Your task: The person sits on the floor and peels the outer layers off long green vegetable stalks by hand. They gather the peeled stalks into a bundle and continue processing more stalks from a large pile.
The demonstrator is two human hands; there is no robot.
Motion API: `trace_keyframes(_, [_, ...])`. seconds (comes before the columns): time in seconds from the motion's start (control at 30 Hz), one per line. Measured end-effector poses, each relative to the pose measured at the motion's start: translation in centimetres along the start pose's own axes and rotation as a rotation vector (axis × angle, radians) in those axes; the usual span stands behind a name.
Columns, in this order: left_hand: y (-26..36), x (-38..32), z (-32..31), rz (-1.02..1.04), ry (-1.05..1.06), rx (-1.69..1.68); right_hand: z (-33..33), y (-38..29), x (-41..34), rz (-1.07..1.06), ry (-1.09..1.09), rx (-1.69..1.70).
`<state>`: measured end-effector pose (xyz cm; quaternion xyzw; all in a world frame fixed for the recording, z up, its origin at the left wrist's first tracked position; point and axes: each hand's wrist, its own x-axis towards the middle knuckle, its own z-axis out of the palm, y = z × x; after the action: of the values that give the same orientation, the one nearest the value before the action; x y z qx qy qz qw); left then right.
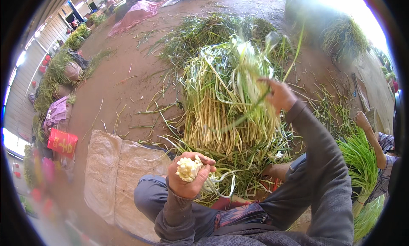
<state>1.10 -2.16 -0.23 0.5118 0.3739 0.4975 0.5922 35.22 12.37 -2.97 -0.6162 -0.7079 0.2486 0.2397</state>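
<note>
My left hand [188,179] is closed around a bundle of pale stalks [188,169], their whitish-yellow ends facing up at me. Thin pale strips hang beside that hand. In front of me lies a large heap of long-leaved stalks [220,128], yellowish at the near end and green at the far end. Over its right side is my right hand [281,94], index finger stretched out and fingers apart. Blurred green leaves [247,67] show close to it, with no clear grip on them.
Loose green leaves [204,32] surround the heap. At left are a woven sheet [127,175], a red bag [63,143] bearing writing and a checked cloth [57,112]. Another person's hand [362,121] is at right, near a bright green bundle [359,163]. A pink cloth [140,13] lies farther back.
</note>
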Motion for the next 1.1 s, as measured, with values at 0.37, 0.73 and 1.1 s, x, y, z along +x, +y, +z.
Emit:
trace_keyframes(0.37, [-0.2,0.0,0.0,-0.016,-0.007,-0.062,1.3,2.7,-1.5,0.161,-0.052,-0.075])
trace_keyframes(0.73, [-0.2,0.1,0.0,0.016,-0.001,0.031,-2.4,-0.9,-3.0,0.123,0.226,0.711])
trace_keyframes(1.1, [-0.7,0.3,0.0,0.056,0.038,0.011,-2.5,-0.8,-3.1,0.232,0.222,0.113])
